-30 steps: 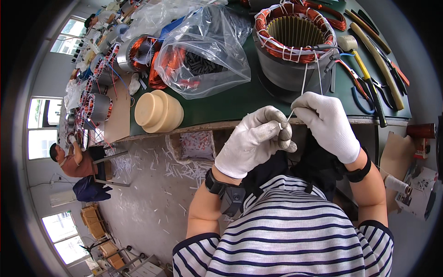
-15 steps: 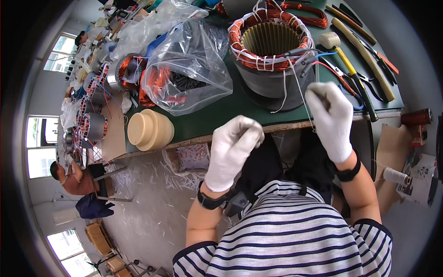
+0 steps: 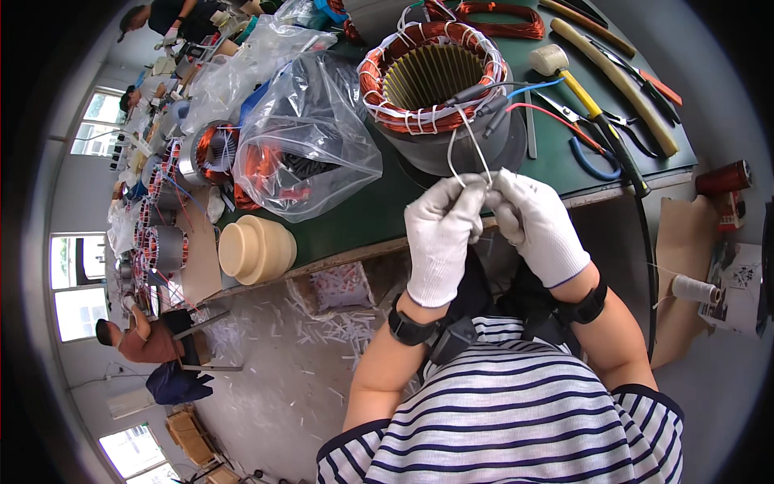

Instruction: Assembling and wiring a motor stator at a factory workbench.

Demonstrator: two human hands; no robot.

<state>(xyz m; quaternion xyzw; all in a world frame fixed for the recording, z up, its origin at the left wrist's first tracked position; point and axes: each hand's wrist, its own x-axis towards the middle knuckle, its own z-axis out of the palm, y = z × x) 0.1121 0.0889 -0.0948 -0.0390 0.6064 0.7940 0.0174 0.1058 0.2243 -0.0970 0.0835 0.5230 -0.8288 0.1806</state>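
Note:
A motor stator (image 3: 451, 145) with red-brown copper windings (image 3: 431, 118) laced in white cord stands at the table's front edge. From its near rim hangs a white lacing cord (image 3: 477, 145), whose two strands run down to my gloved hands. My left hand (image 3: 443, 230) pinches the cord between thumb and fingers. Close against it, my right hand (image 3: 532, 222) also pinches the cord, fingertips almost touching the left ones. Dark-sleeved leads (image 3: 493, 105) with blue and red wires come off the windings to the right.
A yellow-handled mallet (image 3: 592, 109), pliers (image 3: 617, 125), a wooden stick (image 3: 617, 85) and a blue-handled tool (image 3: 595, 160) lie at right. Leftward are a clear plastic bag (image 3: 339, 137) and a cream plastic pot (image 3: 256, 248). Below stands a scrap box (image 3: 343, 289). Co-workers sit at far left.
My hands have come together in front of the stator; the left moved right and up, the right moved left and down. The cord now reaches both hands as two strands.

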